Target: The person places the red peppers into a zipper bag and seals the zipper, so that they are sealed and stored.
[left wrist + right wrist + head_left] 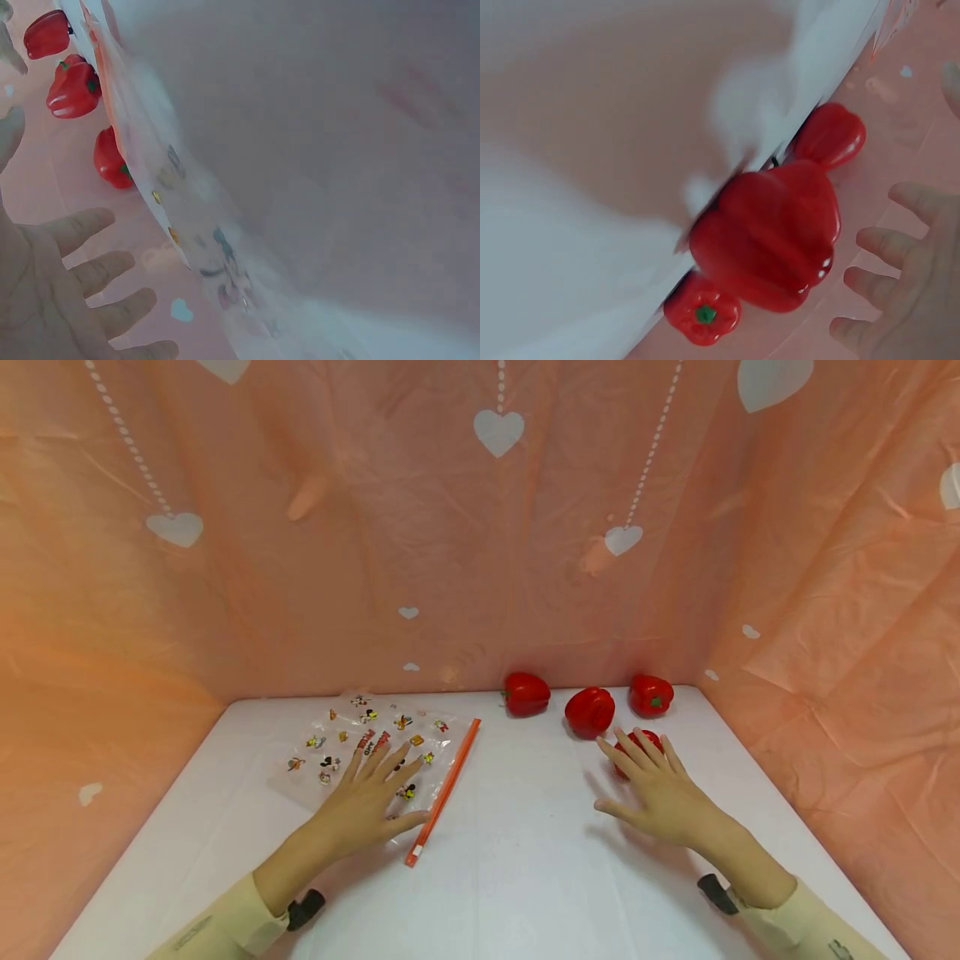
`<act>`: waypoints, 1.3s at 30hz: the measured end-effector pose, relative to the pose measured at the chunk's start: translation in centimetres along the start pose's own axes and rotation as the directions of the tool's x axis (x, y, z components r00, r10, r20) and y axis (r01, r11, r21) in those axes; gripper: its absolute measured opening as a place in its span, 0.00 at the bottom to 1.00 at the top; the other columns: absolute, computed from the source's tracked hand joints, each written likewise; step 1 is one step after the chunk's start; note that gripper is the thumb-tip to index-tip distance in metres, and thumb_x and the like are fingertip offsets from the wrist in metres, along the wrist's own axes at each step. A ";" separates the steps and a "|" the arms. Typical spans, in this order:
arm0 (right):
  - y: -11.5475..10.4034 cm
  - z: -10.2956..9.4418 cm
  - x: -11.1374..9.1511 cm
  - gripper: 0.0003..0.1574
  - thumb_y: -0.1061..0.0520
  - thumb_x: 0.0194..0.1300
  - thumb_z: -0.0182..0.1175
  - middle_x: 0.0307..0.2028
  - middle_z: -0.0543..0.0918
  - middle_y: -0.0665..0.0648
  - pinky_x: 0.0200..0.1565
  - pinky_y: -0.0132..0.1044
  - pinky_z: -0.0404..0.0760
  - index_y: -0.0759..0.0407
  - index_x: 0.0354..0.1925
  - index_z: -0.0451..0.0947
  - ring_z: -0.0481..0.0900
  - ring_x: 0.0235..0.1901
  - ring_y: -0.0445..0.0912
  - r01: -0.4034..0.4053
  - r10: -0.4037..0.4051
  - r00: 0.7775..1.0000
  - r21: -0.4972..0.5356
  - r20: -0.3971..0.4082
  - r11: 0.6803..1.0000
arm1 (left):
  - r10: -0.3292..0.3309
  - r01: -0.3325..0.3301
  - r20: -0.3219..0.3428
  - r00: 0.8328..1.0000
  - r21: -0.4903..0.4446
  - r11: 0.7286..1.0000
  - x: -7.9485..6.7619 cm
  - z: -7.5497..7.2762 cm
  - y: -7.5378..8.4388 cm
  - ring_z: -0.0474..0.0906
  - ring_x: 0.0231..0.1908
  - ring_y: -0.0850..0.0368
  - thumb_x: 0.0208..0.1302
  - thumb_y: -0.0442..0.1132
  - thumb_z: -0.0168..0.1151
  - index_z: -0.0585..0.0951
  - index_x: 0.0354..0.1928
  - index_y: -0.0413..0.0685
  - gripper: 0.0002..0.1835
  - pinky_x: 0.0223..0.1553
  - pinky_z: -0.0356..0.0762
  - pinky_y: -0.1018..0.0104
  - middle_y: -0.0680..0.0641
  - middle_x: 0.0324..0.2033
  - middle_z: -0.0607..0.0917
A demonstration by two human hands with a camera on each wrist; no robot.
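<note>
My left hand is over a clear plastic zip bag printed with cartoon figures, its fingers spread. The thumb overlaps the bag's orange slider strip in the head view. My right hand has its fingers spread too, above the nearest red bell pepper, which it partly covers in the head view. Both palms hold nothing. Behind that pepper are another red bell pepper, one lying on its side, and one at the back right showing a green stem.
Everything lies on a white-covered table. An orange curtain with white hearts closes off the back and both sides. The peppers at the rear are close to the table's back edge. Dark straps with cameras are at the wrists.
</note>
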State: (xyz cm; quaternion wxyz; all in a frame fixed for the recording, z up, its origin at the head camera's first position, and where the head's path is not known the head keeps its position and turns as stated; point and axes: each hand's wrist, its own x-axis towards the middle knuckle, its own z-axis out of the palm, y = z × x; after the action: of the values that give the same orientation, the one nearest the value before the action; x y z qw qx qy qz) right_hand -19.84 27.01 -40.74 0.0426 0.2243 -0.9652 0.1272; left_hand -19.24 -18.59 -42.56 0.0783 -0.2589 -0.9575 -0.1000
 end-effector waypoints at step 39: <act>5.0 -1.5 1.9 0.58 0.51 0.65 0.77 0.75 0.65 0.77 0.63 0.71 0.75 0.64 0.81 0.59 0.62 0.73 0.74 -0.086 0.084 0.996 0.069 0.039 0.994 | -0.088 0.082 0.120 0.989 0.052 0.995 4.8 1.5 2.7 0.60 0.79 0.33 0.67 0.57 0.74 0.69 0.79 0.46 0.45 0.75 0.56 0.28 0.36 0.80 0.64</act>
State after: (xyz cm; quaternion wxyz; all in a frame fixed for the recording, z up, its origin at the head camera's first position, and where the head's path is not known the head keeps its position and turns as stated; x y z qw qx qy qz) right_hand -23.66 30.92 -40.16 0.0116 0.1867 -0.9695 0.1586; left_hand -22.15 -13.63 -42.66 0.0215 -0.2215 -0.9728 -0.0650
